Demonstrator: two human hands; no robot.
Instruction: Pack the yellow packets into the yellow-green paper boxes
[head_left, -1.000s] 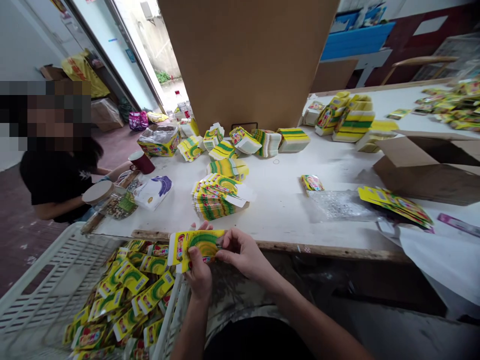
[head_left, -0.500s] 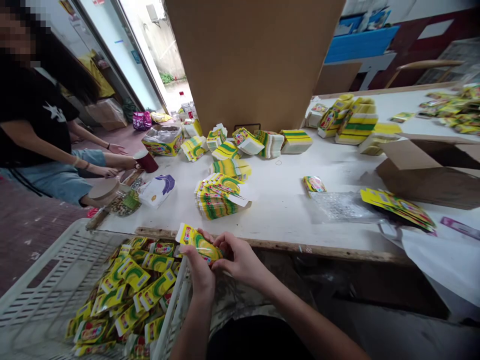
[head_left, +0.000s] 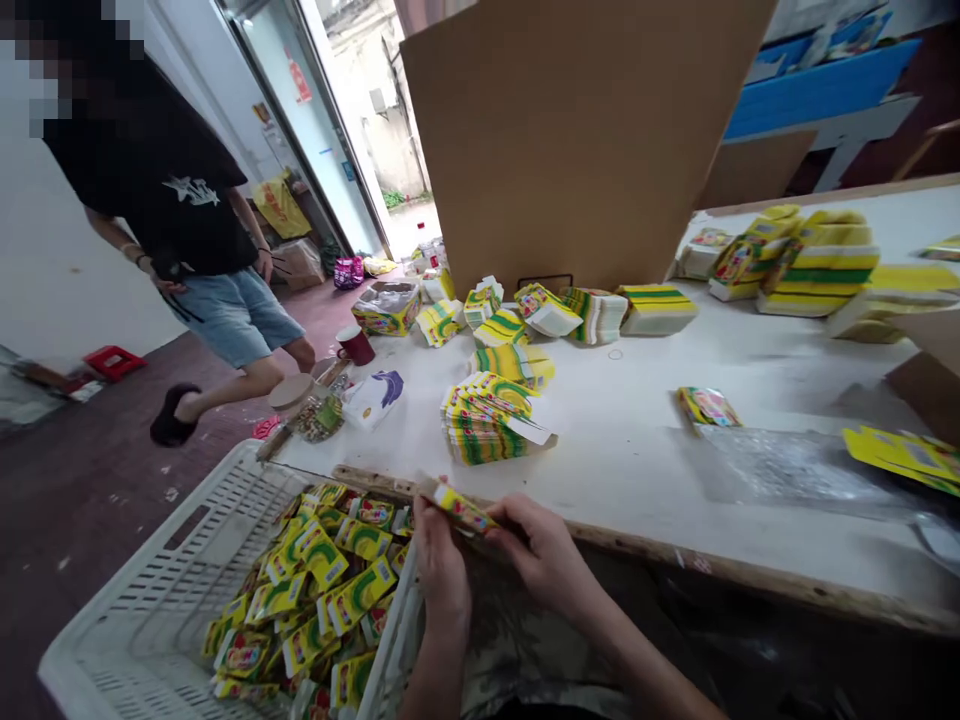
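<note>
Between my two hands is a small yellow-and-green cardboard box (head_left: 466, 510), tilted so that a narrow printed side faces up. My left hand (head_left: 441, 560) is closed round its left end, where a pale flap stands out. At the right end, the fingers and thumb of my right hand (head_left: 536, 550) pinch the box. Below and left of my hands, a white plastic crate (head_left: 150, 570) holds a heap of similar yellow packets (head_left: 322, 555). In front of me on the table lies a fanned stack of flat yellow cartons (head_left: 487, 420).
More carton stacks (head_left: 656, 308) line the white table (head_left: 600, 400) before a tall cardboard sheet (head_left: 577, 130). A jar (head_left: 319, 415), a tissue pack (head_left: 373, 398) and a dark red mug (head_left: 356, 345) stand left. A clear plastic bag (head_left: 795, 465) lies right. Another person (head_left: 172, 200) is at far left.
The box in my hands has turned from its broad face to a narrow side. The other person has risen from sitting and is on their feet. My view has swung left.
</note>
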